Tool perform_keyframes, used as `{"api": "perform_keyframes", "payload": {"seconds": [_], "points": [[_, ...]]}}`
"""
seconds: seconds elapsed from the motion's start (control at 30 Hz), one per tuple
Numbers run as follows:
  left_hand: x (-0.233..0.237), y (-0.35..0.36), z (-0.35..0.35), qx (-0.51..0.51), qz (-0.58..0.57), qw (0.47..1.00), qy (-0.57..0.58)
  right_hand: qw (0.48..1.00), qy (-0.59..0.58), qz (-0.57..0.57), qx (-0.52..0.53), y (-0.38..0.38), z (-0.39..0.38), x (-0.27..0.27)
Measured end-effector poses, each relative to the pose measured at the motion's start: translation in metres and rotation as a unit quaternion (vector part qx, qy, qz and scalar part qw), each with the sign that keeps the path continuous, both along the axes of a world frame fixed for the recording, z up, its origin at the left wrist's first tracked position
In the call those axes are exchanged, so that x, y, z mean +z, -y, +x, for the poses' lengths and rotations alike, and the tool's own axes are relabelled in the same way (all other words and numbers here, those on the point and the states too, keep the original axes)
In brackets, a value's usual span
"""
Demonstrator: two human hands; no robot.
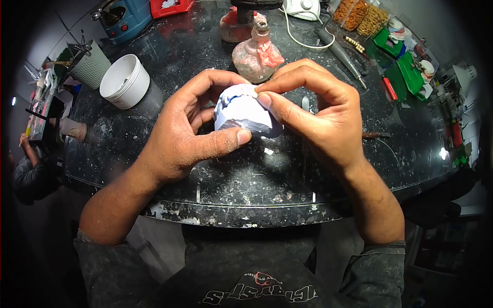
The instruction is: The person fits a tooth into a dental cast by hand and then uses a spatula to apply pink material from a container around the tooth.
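Wearer's hands, two. White lump, one. Filled bags, two. Green trays, two. Red tray, one. Corded tool, one.

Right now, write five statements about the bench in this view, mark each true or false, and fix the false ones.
1. The left hand and right hand both touch the white piece. True.
2. The white tub stands on the person's right. False: the white tub is on the left.
3. The glass bottle stands beyond the white piece. True.
4. The right hand grips the red stick. False: the red stick lies apart, further right.
5. The bench is black. True.
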State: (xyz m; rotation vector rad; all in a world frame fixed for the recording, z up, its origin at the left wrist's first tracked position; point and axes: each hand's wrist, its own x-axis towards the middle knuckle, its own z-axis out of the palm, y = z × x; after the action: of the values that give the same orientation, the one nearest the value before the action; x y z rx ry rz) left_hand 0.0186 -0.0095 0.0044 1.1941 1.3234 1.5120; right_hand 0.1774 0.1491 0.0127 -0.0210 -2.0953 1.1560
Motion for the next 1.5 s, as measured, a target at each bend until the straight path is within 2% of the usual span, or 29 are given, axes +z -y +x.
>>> {"api": "perform_keyframes", "payload": {"seconds": [0.47, 0.77, 0.93, 1.5], "points": [[-0.0020, -0.0004, -0.0005, -0.007, 0.014, 1.000, -0.020, 0.999, -0.016, 0.043, 0.010, -0.0032, -0.0005, 0.0007], [0.0012, 0.0006, -0.0015, -0.008, 0.010, 1.000, 0.007, 0.997, -0.053, 0.052, -0.014, -0.0020, -0.0019, 0.0009], [-0.0050, -0.0007, -0.0033, -0.017, 0.055, 0.998, -0.001, 0.995, -0.041, 0.085, -0.002, -0.0029, 0.0001, 0.0039], [-0.0042, 0.0001, -0.0015, -0.025, 0.043, 0.999, 0.012, 0.990, -0.029, 0.136, -0.009, -0.0030, 0.0001, 0.0060]]}}
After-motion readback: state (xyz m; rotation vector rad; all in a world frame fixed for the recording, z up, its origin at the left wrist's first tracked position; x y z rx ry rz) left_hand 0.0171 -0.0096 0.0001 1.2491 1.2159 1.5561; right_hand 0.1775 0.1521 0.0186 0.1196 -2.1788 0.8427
